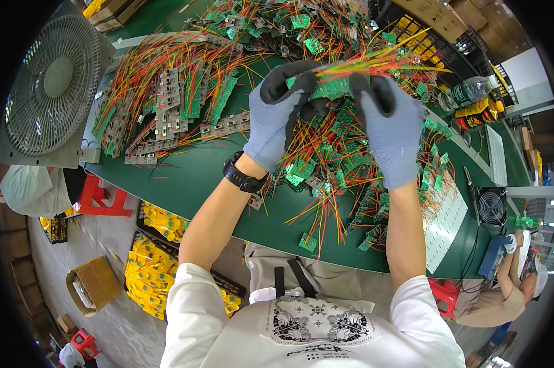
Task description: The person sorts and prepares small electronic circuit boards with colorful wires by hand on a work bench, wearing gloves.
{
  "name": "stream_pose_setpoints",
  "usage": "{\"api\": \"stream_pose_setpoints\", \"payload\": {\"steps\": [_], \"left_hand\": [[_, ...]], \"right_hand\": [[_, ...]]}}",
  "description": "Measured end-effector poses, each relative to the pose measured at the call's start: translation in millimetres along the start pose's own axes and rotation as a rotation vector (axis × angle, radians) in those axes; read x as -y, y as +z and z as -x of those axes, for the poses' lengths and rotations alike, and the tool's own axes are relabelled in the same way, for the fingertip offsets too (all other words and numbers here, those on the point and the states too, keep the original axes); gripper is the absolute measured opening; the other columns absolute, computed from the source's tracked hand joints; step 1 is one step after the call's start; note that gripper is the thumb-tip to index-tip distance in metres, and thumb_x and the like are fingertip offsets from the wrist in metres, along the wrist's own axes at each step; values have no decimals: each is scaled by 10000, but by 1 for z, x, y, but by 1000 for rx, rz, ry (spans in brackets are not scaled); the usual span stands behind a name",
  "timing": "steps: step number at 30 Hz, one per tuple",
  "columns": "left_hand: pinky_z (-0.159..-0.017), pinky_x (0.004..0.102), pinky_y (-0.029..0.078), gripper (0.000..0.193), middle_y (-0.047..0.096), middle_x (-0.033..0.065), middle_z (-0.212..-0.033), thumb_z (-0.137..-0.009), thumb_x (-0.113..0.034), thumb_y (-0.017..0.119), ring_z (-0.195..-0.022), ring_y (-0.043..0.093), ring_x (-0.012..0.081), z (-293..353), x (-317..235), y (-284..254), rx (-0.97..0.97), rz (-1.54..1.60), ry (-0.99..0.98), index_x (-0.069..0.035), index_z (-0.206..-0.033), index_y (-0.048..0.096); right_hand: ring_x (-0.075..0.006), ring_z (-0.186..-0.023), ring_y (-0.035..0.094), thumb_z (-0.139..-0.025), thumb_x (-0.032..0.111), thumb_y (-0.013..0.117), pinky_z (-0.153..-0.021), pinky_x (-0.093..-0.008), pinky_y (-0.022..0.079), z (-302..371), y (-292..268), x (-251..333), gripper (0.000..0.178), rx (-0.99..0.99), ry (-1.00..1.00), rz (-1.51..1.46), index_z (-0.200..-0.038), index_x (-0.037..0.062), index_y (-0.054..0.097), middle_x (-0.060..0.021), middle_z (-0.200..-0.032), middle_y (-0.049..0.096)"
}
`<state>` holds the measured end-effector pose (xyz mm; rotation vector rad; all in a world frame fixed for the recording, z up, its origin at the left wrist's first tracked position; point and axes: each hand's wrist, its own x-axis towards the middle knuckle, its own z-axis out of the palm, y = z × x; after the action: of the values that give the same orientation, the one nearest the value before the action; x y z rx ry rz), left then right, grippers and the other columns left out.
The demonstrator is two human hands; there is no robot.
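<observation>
Above the table I hold a strip of green circuit boards with red, yellow and orange wires fanning off to the right. My left hand, in a grey-blue glove with black fingers, is closed on the strip's left end. Gloved the same way, my right hand has its thumb and fingers at the right end; the exact grip is partly hidden. Beneath both hands lies a loose heap of small wired boards. Longer strips of wired boards are piled to the left.
A large grey fan stands at the left of the green table. Toward the right are a plastic bottle, a white perforated sheet and a small black fan. Crates of yellow parts sit below; other people are seated at both sides.
</observation>
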<state>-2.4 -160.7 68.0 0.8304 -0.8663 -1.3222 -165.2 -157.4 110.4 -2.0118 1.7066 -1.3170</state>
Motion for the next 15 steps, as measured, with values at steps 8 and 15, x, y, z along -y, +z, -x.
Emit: {"api": "stream_pose_setpoints", "payload": {"steps": [8, 15], "left_hand": [[-484, 190, 452, 270, 652, 49, -867, -887, -143, 672, -622, 645, 93, -5, 12, -3, -83, -13, 63, 1, -1111, 629], [-484, 186, 436, 263, 633, 19, -851, -873, -89, 665, -621, 638, 85, -1, 11, -2, -88, 13, 30, -5, -1119, 631]], "right_hand": [[-203, -593, 588, -821, 266, 690, -599, -332, 458, -8, 5, -20, 299, 10, 93, -156, -918, -10, 626, -116, -686, 629], [-184, -573, 592, -834, 281, 681, -578, -322, 453, -6, 0, -7, 277, 56, -34, 242, -954, 33, 651, -91, -683, 636]]}}
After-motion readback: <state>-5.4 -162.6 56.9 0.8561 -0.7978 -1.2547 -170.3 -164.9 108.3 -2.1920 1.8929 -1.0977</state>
